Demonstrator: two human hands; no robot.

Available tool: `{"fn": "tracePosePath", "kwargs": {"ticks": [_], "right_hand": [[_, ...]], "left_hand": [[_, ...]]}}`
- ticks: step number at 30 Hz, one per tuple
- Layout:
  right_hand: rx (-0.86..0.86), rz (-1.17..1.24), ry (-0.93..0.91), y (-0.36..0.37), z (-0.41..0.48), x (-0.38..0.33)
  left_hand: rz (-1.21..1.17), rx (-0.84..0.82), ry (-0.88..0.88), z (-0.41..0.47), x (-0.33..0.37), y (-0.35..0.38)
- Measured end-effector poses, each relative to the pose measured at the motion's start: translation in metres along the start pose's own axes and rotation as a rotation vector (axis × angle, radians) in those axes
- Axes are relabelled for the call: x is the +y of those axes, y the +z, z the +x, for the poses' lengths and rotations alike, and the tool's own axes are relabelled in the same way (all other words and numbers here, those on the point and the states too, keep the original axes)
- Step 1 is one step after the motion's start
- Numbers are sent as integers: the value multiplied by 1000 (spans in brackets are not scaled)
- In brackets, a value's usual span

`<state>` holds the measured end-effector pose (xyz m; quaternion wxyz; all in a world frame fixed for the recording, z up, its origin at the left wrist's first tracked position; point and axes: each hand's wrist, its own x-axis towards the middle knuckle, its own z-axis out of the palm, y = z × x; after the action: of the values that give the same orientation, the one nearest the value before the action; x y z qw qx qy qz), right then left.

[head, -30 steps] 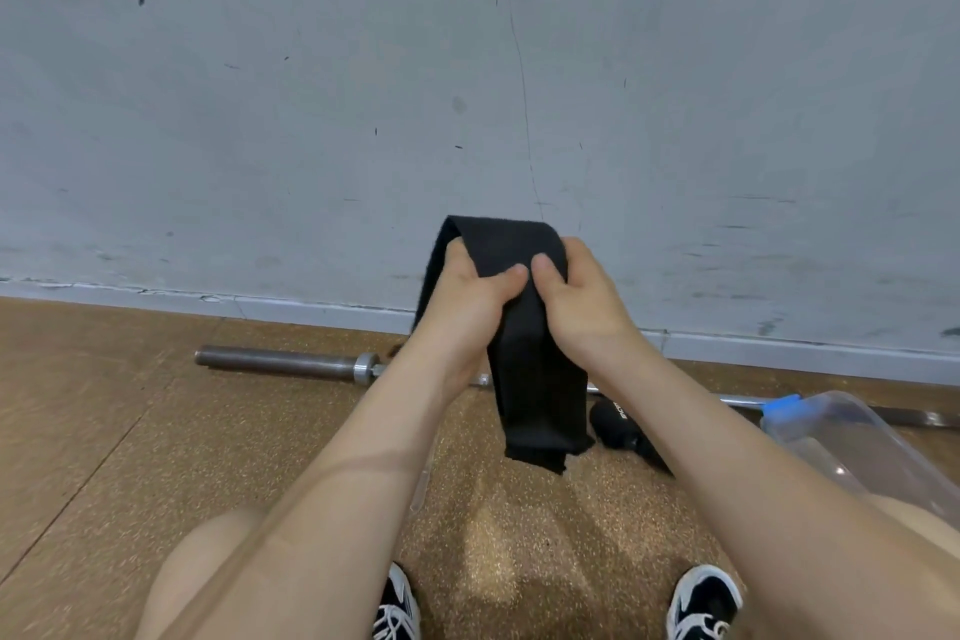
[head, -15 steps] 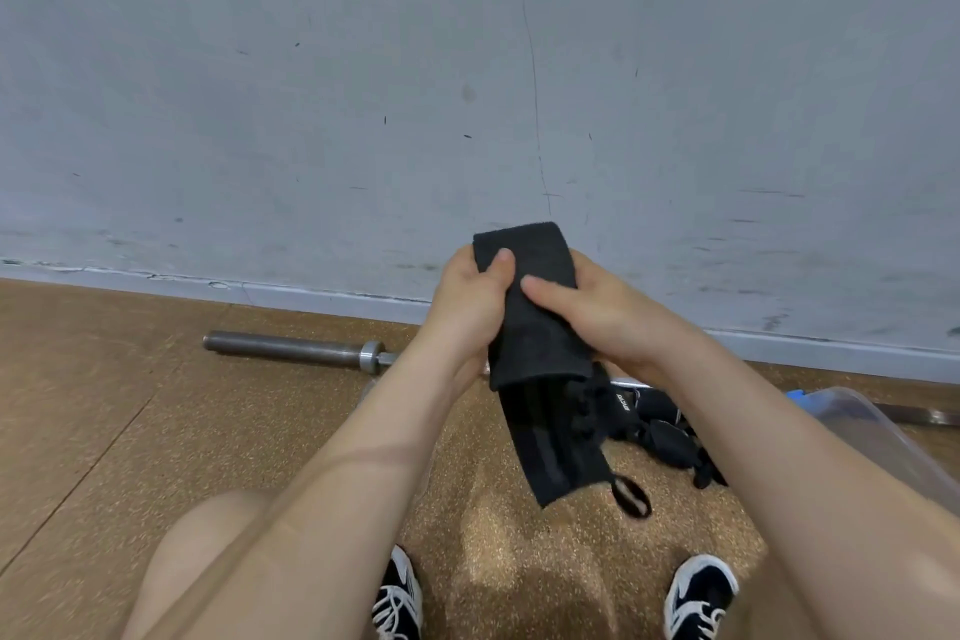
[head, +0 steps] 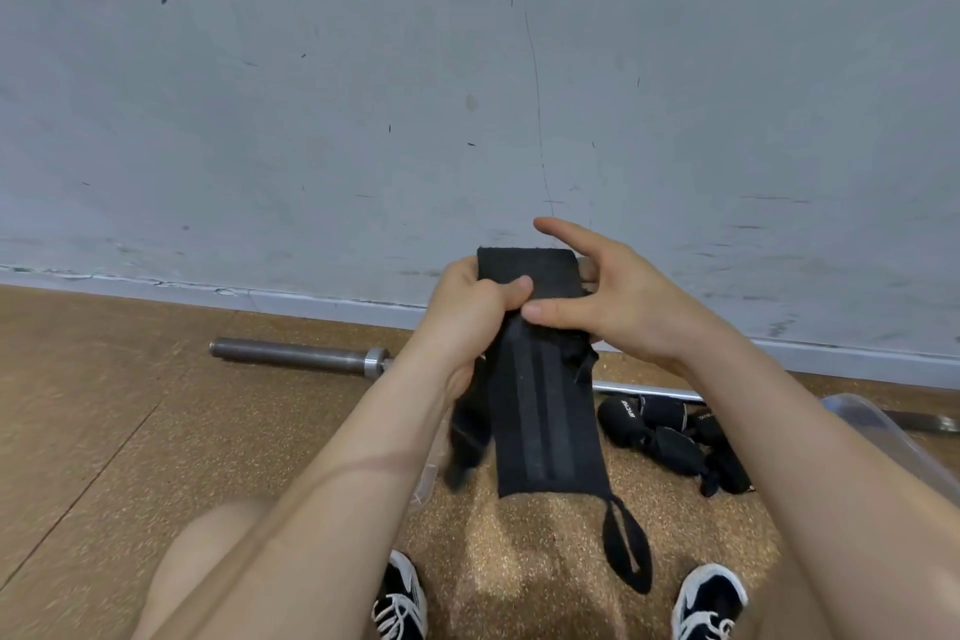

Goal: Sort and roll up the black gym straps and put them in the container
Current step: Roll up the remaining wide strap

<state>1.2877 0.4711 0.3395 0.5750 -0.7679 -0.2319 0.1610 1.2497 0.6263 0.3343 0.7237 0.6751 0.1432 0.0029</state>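
I hold a black gym strap point(head: 545, 421) in the air in front of the wall. It hangs down with two dark stripes and a thumb loop at its bottom end. My left hand point(head: 467, 307) grips its top part, thumb over the front. My right hand point(head: 608, 296) pinches the strap's right edge with the thumb on the front, and its index finger is raised. Several more black straps point(head: 670, 437) lie in a pile on the floor to the right. The clear plastic container point(head: 883, 437) shows at the right edge, partly hidden behind my right arm.
A steel barbell point(head: 296, 356) lies on the cork-coloured floor along the grey wall. My two knees and black-and-white shoes point(head: 400, 603) are at the bottom of the view. A clear plastic piece point(head: 423, 481) lies by my left forearm.
The strap has unfolded and now hangs longer, with its stripes and thumb loop showing. My right hand has opened out, with the index finger lifted. The pile of straps on the floor has come into view.
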Motion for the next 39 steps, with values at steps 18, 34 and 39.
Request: {"fn": "tracePosePath", "kwargs": {"ticks": [18,34,39], "right_hand": [[-6,-419,210,-37,-1,6],[87,-126,339,9,-6,-12],[454,-296,112,0,-10,-15]], "left_hand": [[-164,56,-11,-5,12,-3],[47,42,128,-1,4,-7],[145,23,167,3,3,-7]]}}
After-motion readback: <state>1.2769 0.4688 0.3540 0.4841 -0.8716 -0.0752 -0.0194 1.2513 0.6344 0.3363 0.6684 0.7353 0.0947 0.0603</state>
